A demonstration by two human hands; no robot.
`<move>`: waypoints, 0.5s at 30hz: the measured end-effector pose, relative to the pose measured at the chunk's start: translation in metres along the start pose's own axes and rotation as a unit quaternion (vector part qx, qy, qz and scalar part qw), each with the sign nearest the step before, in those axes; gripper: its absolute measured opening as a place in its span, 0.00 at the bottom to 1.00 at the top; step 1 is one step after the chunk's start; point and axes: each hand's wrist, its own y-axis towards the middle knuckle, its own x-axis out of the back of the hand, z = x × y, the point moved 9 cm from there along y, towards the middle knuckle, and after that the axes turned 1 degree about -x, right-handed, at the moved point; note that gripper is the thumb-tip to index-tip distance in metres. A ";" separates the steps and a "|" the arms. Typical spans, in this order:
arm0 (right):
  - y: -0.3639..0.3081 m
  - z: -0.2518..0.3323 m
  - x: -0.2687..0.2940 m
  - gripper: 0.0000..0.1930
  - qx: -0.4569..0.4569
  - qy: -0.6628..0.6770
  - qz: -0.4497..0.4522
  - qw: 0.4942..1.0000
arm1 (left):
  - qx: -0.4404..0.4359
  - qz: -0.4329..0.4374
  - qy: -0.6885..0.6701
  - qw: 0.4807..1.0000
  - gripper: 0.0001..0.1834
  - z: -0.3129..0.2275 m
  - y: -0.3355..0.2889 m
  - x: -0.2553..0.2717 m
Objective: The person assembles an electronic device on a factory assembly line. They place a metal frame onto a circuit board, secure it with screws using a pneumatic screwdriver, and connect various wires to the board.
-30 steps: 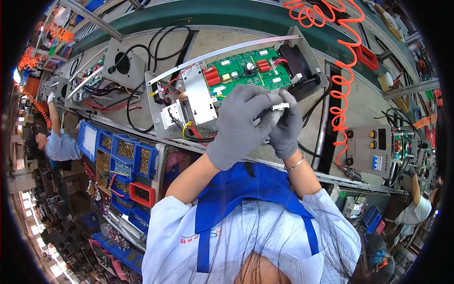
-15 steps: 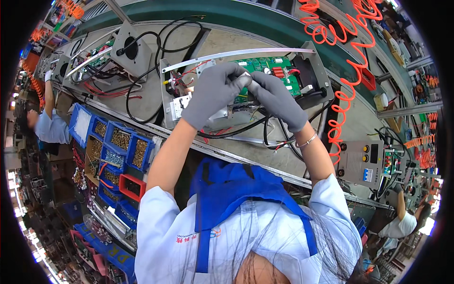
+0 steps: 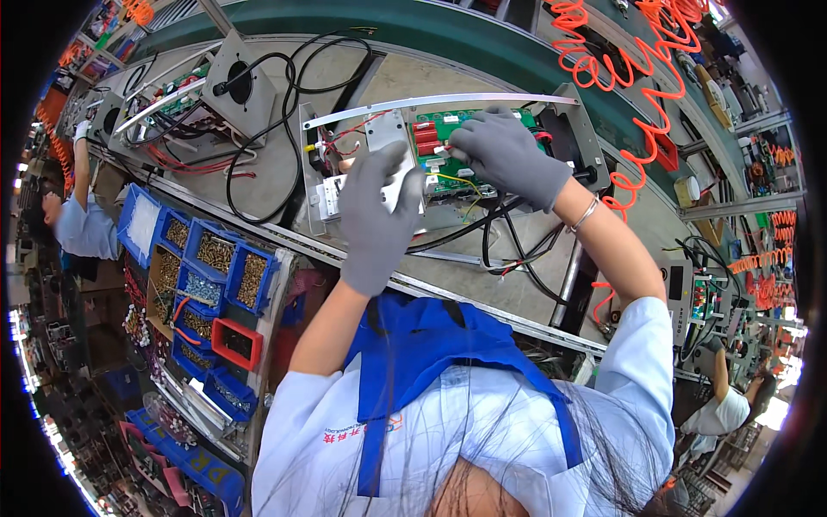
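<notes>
I observe the open metal chassis (image 3: pixel 590 142) on the grey surface (image 3: pixel 405 74), in front of the person, its green circuit board (image 3: pixel 444 129) facing up. The right hand (image 3: pixel 508 155), gloved in grey, reaches over the board from the right, fingers bent, their tips beside a small white connector (image 3: pixel 443 151) near the red components (image 3: pixel 425 138). I cannot tell whether that grip is pinching the connector. The left hand (image 3: pixel 377 215), likewise gloved, is over the chassis's near left part; its grip is spread, thumb apart from the fingers, with the silver plate (image 3: pixel 385 131) showing behind it. I note a thin yellow wire (image 3: pixel 457 179) below the right fingertips and a black cable (image 3: pixel 465 237) along the chassis's near side. Blue bins (image 3: pixel 272 280) of small parts and a red bin (image 3: pixel 231 353) stand to the left.
</notes>
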 end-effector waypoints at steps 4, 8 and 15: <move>0.004 -0.007 -0.012 0.05 -0.025 -0.048 0.131 0.990 | -0.034 -0.084 0.108 0.990 0.17 0.001 -0.015 0.055; 0.009 -0.002 -0.015 0.05 0.004 -0.060 0.153 0.986 | 0.094 -0.112 0.118 0.982 0.17 0.046 -0.017 0.093; 0.014 0.003 -0.024 0.05 0.048 -0.079 0.139 0.986 | 0.121 -0.078 0.000 0.990 0.26 0.083 -0.021 0.072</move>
